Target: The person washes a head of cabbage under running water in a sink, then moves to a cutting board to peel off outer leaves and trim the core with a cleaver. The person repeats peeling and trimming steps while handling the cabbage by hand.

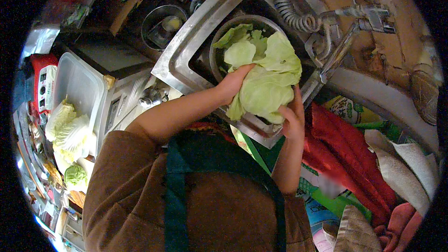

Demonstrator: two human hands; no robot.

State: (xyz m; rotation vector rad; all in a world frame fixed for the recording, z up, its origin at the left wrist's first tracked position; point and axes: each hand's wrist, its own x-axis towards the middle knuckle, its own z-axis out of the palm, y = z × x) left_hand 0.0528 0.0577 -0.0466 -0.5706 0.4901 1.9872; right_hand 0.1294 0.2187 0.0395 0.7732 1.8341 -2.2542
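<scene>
Large pale-green cabbage leaves [267, 87] lie in a loose bunch between my two hands, above the near side of a round metal basin [214, 61]. My left hand [235, 83] grips the bunch from the left, its thumb across the leaves and its other fingers hidden. At the lower right edge, my right hand [294, 117] holds it with the thumb in front and the fingers partly behind. More torn leaves [241, 49] fill the basin, which sits inside a stainless steel sink [180, 64].
A coiled spray hose [294, 3] and faucet [372, 21] rise on the right. At left, a translucent plastic tub [78, 77] stands near napa cabbage pieces [71, 133]. A dark pot [164, 26] is beyond the sink's left edge. Red cloth [336, 150] hangs right.
</scene>
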